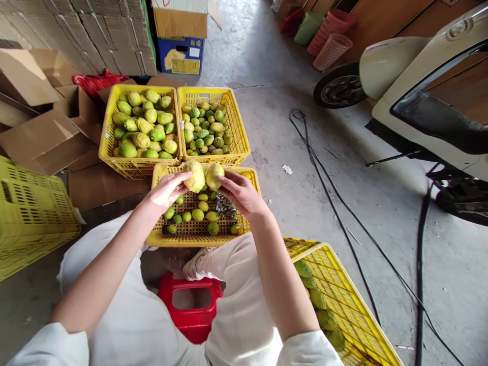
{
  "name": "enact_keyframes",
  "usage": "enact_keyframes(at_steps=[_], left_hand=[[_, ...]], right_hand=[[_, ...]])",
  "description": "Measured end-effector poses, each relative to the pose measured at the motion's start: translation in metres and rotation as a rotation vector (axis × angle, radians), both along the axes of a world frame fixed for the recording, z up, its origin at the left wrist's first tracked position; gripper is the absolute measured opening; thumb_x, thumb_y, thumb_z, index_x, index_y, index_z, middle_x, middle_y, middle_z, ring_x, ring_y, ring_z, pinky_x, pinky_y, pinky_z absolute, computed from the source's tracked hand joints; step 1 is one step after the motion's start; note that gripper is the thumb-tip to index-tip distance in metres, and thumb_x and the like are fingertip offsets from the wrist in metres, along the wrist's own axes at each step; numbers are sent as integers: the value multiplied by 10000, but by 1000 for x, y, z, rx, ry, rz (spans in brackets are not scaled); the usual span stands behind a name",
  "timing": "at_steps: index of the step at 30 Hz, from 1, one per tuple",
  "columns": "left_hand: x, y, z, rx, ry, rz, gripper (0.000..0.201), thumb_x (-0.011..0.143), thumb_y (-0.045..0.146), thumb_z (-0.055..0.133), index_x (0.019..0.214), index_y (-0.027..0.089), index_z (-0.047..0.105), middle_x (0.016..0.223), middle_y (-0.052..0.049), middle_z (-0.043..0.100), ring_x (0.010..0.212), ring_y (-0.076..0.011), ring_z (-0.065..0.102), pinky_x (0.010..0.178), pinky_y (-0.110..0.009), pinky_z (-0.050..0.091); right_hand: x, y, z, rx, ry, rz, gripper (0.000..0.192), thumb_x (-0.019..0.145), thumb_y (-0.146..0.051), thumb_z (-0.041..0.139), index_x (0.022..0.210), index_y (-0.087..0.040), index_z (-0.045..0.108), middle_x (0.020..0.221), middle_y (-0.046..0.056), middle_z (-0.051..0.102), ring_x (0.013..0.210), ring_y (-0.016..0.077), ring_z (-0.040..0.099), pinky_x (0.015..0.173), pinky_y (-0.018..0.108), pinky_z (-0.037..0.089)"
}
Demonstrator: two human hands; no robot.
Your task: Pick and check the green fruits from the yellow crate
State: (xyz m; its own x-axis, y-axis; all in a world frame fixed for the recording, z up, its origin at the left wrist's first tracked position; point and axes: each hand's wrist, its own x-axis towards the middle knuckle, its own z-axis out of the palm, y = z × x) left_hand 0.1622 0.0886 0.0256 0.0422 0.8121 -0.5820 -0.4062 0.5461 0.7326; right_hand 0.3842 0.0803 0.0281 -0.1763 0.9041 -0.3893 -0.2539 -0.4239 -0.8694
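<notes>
My left hand (171,187) is closed around a large, pale yellow lemon (194,176). In my right hand (241,191) I grip a smaller yellow-green lemon (215,177), close beside the first. Both fruits are held above a yellow crate (152,238), where several small green and yellow lemons (197,215) lie on the perforated bottom. A dark, shiny crumpled heap (225,207) sits at that crate's right side, partly behind my right hand. Two fuller crates stand beyond it: large lemons (145,125) on the left, smaller greener ones (206,129) on the right.
A crate (343,290) with long green fruit is by my right leg, another crate (34,213) at far left. A red stool (190,323) shows between my legs. Cardboard (41,137) lies left; black cables (335,208) and a scooter (419,76) are right.
</notes>
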Motion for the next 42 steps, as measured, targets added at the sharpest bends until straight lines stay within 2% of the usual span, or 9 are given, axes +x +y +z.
enact_keyframes(at_steps=[4,8,14,19,23,29,32,35,42], left_hand=[[-2,1,-3,35,-36,-12,265,808,197,1057,960,142,847,965,-112,882,1090,-255,872,903,-268,708],[-3,4,-7,45,-35,-60,329,773,215,1108,986,151,866,1007,-120,890,1126,-271,868,892,-278,697],[-1,4,-11,49,2,-87,345,718,252,1149,839,167,838,1034,-132,893,1137,-278,856,823,-271,662],[1,3,-6,107,-4,-119,333,715,228,1139,845,164,840,1075,-126,903,1182,-280,850,944,-294,678],[0,3,-3,52,10,-79,267,790,239,1086,886,156,851,1025,-113,901,1156,-280,862,954,-307,701],[-2,3,-3,85,-26,-96,336,726,184,1123,947,141,873,1097,-139,907,1240,-311,855,987,-312,708],[-3,4,-4,103,-25,-106,343,707,221,1150,883,153,863,1056,-136,906,1215,-314,860,970,-328,715],[-4,3,-7,110,-39,-118,369,685,248,1168,817,156,836,1058,-145,903,1201,-313,859,941,-317,706],[-2,2,-14,99,-32,-115,450,664,315,1184,882,137,833,1060,-139,893,1208,-290,840,907,-272,656]], right_hand=[[3,-1,2,-6,29,15,608,520,-477,1169,1003,-273,861,1161,43,905,1241,321,823,1110,445,698],[1,-2,-1,-22,15,-9,665,483,-383,1187,1006,-271,792,1081,17,866,1124,260,817,1024,390,696],[-4,-2,-5,-43,21,-23,779,443,-370,1207,993,-278,662,984,-30,795,987,197,772,948,344,664],[-5,0,-6,-49,18,-21,758,454,-359,1198,1072,-293,764,1080,-9,821,1063,222,787,922,332,671],[-4,1,-9,-66,16,-61,804,422,-332,1199,1135,-300,829,1130,5,862,1097,232,808,945,328,689],[4,2,-8,-41,16,3,710,533,-351,1151,1181,-281,870,1186,50,887,1298,306,797,1080,401,693],[7,2,-8,-50,57,19,630,542,-354,1143,1113,-281,886,1149,34,891,1264,308,816,1114,423,693],[9,3,-9,-50,60,2,638,523,-374,1165,1088,-269,889,1131,31,893,1190,280,824,1058,386,691],[7,3,-11,-23,67,95,614,575,-517,1165,1068,-254,910,1167,54,901,1190,275,812,1013,352,678]])
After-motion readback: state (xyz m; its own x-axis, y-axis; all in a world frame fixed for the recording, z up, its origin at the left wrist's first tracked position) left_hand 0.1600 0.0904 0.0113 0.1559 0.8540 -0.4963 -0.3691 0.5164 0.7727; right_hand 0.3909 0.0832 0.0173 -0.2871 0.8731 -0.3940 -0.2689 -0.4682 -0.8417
